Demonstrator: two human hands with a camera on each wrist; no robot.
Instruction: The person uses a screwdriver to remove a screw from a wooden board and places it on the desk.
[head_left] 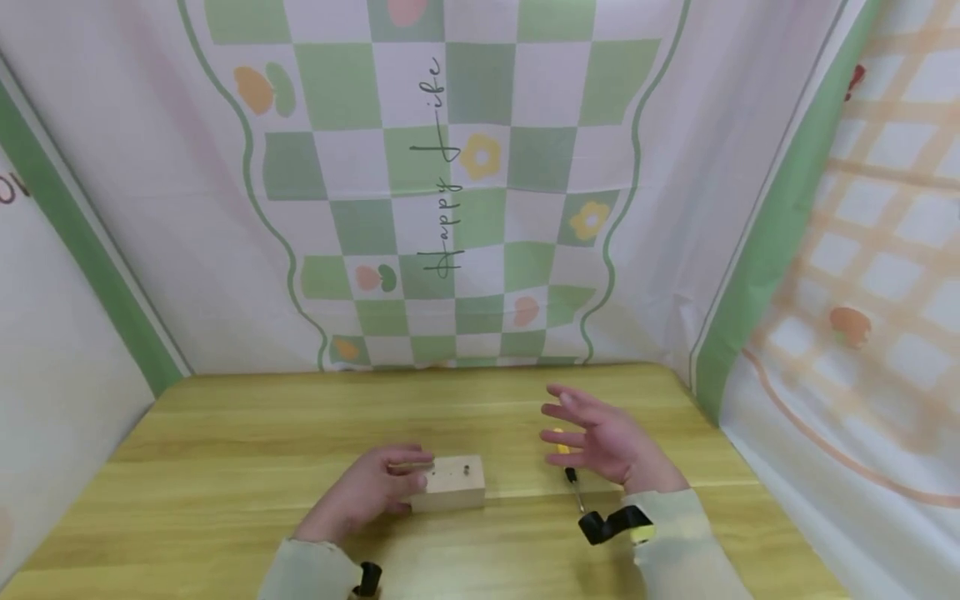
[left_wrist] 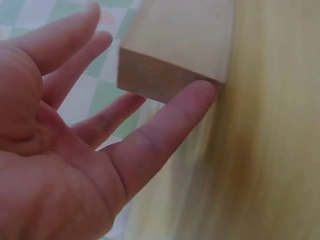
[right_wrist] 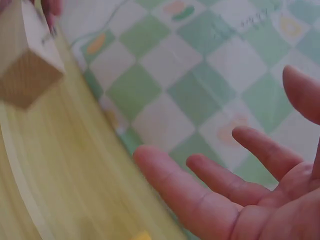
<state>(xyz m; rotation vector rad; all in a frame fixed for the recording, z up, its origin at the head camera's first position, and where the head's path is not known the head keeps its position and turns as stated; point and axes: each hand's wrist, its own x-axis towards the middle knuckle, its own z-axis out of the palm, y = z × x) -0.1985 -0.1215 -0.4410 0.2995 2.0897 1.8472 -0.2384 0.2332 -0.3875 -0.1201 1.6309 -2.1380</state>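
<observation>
A pale wooden block (head_left: 448, 498) lies on the table, with a small screw (head_left: 467, 470) standing in its top near the right end. My left hand (head_left: 375, 486) is at the block's left end, its fingers extended. In the left wrist view one fingertip (left_wrist: 202, 90) meets the lower corner of the block's end face, and the other fingers are spread. My right hand (head_left: 609, 440) hovers to the right, fingers spread and holding nothing. Below it lies a screwdriver (head_left: 576, 487) with a yellow and black handle, partly hidden by the fingers.
The wood-grain table (head_left: 247, 467) reaches back to a hanging cloth (head_left: 480, 275) with green checks. More printed cloth (head_left: 847, 333) hangs along the right side. Each wrist bears a black strap-mounted device, such as the one on the right wrist (head_left: 611, 523).
</observation>
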